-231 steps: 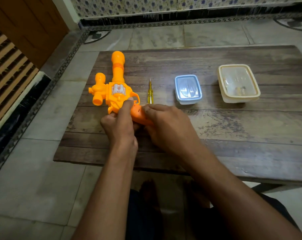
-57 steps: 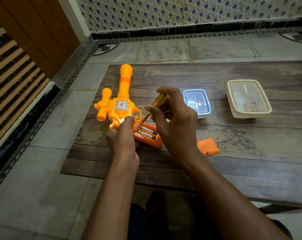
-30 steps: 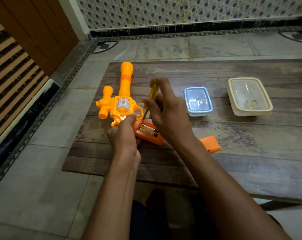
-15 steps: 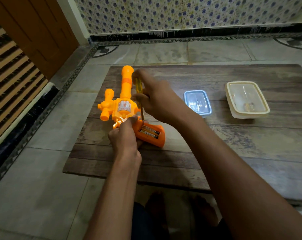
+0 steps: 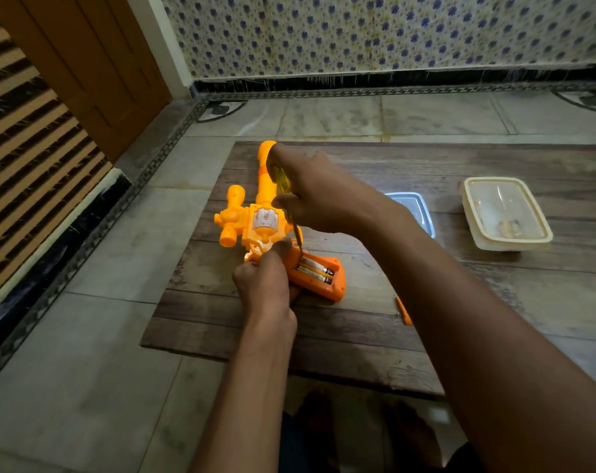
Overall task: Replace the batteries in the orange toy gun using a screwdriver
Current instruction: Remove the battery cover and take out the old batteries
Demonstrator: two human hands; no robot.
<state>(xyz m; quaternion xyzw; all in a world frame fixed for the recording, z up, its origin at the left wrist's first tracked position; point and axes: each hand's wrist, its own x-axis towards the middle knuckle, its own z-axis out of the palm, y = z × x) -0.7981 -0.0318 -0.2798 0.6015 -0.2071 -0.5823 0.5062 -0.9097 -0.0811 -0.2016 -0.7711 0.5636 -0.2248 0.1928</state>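
The orange toy gun lies on the low wooden table, barrel pointing away from me. Its grip is uncovered and two batteries show side by side in the compartment. My left hand pins the gun down at the top of the grip. My right hand is above the gun, shut on the yellow-handled screwdriver. The screwdriver's metal tip points down to the upper end of the battery compartment. The orange battery cover lies on the table, mostly hidden behind my right forearm.
A blue-lidded plastic box stands right of my right hand, partly hidden by the wrist. A cream lidded box with small items inside stands farther right. The tiled floor surrounds the table; a door and a patterned wall stand behind.
The battery cover came off the grip and went onto the table. My right hand picked up the screwdriver, then swung up and left, standing it more upright with the tip at the batteries.
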